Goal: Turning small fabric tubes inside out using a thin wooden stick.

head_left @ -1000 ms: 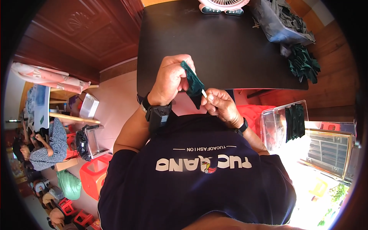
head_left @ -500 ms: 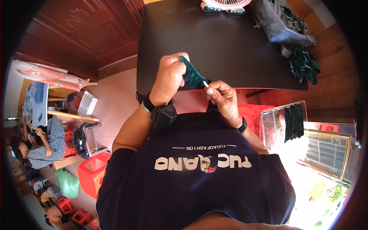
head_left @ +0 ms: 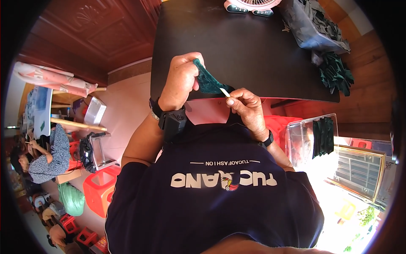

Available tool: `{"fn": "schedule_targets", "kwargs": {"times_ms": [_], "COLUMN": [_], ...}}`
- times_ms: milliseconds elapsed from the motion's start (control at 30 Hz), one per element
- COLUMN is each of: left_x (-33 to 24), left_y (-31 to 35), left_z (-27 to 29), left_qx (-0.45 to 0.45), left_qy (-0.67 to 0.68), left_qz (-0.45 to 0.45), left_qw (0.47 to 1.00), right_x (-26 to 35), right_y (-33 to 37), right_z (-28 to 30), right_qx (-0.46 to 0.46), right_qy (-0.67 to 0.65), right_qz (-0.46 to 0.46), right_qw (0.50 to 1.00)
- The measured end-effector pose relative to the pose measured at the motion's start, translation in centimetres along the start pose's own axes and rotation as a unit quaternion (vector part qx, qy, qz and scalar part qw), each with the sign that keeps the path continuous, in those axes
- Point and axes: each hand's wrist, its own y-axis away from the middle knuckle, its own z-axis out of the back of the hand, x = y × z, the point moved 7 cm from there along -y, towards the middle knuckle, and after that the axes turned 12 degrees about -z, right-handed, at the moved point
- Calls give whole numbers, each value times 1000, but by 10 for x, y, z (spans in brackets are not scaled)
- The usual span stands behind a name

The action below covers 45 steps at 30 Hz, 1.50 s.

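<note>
Cloth, centre of frame — seems light, soft; best held by edge. Left hand grips cloth — right hand pinches white stick.

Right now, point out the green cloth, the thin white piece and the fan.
Green cloth (head_left: 207,82), head view: middle of its visible face.
Thin white piece (head_left: 225,92), head view: its exposed middle.
Fan (head_left: 253,6), head view: its lower pink rim.

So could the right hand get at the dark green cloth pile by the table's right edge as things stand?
Probably yes, with a stretch: nothing visible blocks the way from the right hand to the dark green cloth pile. That hand pinches a white stick and would likely need to release it.
</note>
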Motion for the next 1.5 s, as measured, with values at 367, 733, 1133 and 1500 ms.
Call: {"fn": "schedule_targets", "kwargs": {"times_ms": [367,733,1133,1500], "left_x": [15,13,21,-10], "left_y": [3,-5,-1,-13], "left_z": [-15,-6,-10,1], "left_qx": [32,29,50,48], "left_qy": [-92,-49,-95,31], "left_qz": [-63,-8,-57,-50], "left_qw": [993,998,993,997], "right_x": [-18,-3,2,18], "right_y": [-6,-8,-13,-24], "right_z": [3,9,-3,10], "right_qx": [71,4,89,28], "right_qy": [-57,-9,-26,104], "right_qz": [-127,-112,-185,-114], "right_qw": [988,994,978,988]}}
